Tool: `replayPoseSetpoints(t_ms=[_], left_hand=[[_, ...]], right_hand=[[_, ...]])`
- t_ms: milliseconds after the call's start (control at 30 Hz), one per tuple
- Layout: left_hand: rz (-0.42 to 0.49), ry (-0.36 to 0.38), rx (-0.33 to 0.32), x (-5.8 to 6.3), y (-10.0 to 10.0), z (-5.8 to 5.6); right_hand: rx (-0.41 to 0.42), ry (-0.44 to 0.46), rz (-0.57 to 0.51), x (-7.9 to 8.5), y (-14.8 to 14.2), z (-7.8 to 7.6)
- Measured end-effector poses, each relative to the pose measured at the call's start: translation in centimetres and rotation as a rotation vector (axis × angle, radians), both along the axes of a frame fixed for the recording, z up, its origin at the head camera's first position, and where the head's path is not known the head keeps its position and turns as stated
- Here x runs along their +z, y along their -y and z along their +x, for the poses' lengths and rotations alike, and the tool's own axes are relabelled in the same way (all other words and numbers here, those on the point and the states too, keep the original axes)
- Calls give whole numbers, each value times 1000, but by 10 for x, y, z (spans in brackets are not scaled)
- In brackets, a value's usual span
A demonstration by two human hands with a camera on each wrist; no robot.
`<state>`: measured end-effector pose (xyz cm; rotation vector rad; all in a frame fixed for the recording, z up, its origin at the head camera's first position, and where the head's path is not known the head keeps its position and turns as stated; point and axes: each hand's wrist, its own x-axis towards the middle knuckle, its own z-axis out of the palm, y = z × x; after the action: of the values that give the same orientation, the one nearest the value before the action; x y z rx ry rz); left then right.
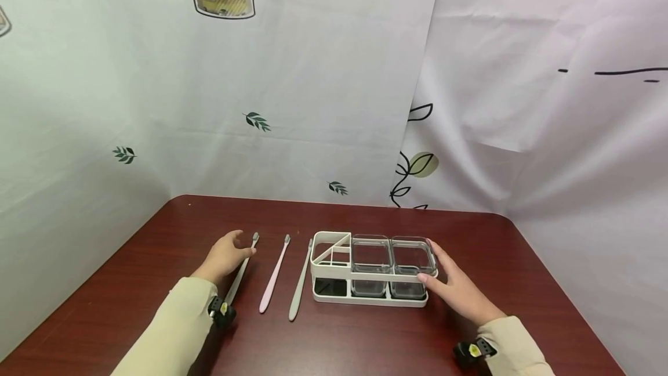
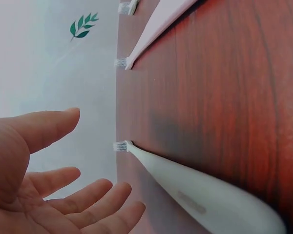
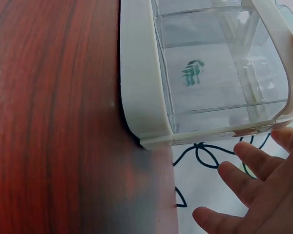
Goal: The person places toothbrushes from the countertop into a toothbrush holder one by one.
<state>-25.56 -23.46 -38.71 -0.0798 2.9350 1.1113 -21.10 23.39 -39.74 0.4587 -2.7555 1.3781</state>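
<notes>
My left hand [image 1: 224, 257] hovers beside the leftmost toothbrush [image 1: 239, 280], which is pale grey-white. Its fingers are spread and nothing is in them; in the left wrist view the brush [image 2: 205, 190] lies just past the fingertips. A pink toothbrush [image 1: 272, 282] and a grey-green toothbrush [image 1: 299, 295] lie to its right, heads pointing away from me. My right hand [image 1: 456, 289] is at the right end of a white toothbrush holder [image 1: 334, 272], thumb at the front rail, other fingers extended along the end. Two clear cups [image 1: 370, 255] sit in the holder.
The dark red wooden table [image 1: 365, 341] has rounded far corners. White printed cloth [image 1: 313, 74] hangs behind it and along both sides. The holder's left part has triangular and square slots [image 1: 339, 248] above a black base pad [image 1: 330, 287].
</notes>
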Motion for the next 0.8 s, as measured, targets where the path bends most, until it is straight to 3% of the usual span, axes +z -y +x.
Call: replayPoseSetpoints(t_ms=[367, 533, 800], left_hand=[[169, 57, 40, -4, 5, -10], [226, 80, 54, -6, 7, -13], [275, 53, 47, -10, 9, -18]], right_hand=[[-9, 36, -83, -2, 2, -1], [34, 27, -167, -6, 1, -4], [102, -32, -233, -9, -1, -7]])
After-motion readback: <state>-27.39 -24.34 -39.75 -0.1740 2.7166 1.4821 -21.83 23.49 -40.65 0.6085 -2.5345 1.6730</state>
